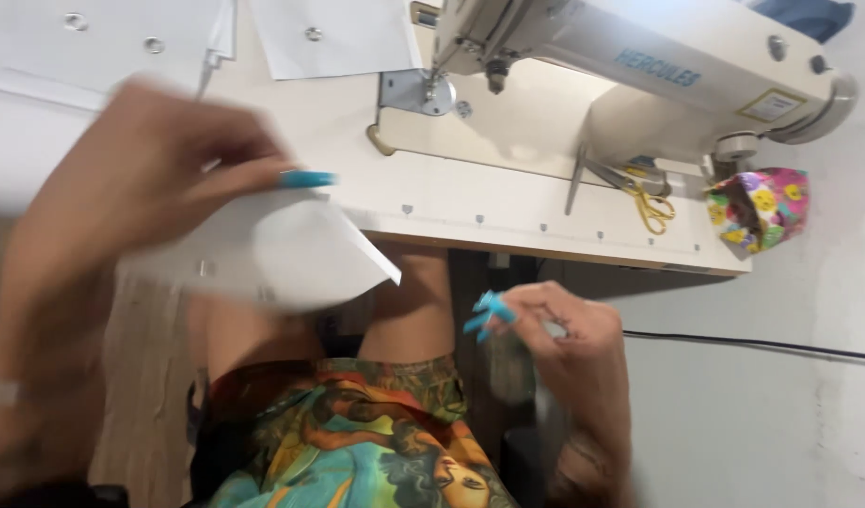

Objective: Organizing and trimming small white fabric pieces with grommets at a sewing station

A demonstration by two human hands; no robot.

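My left hand [141, 179], blurred with motion and close to the camera, pinches a white piece of fabric [305, 249] that hangs over the front edge of the sewing table [507, 202]. My right hand [564, 339] is lower, below the table edge beside my lap, fingers curled with blue nails; whether it holds anything is unclear. A white sewing machine [639, 66] stands on the table at the back right, its needle area [437, 89] to the right of my left hand.
White cut pieces with metal eyelets [150, 38] lie at the table's back left. Yellow-handled scissors [650, 202] rest near the machine's base. A colourful patterned pouch [760, 207] hangs at the table's right end. A black cable [752, 343] runs along the floor.
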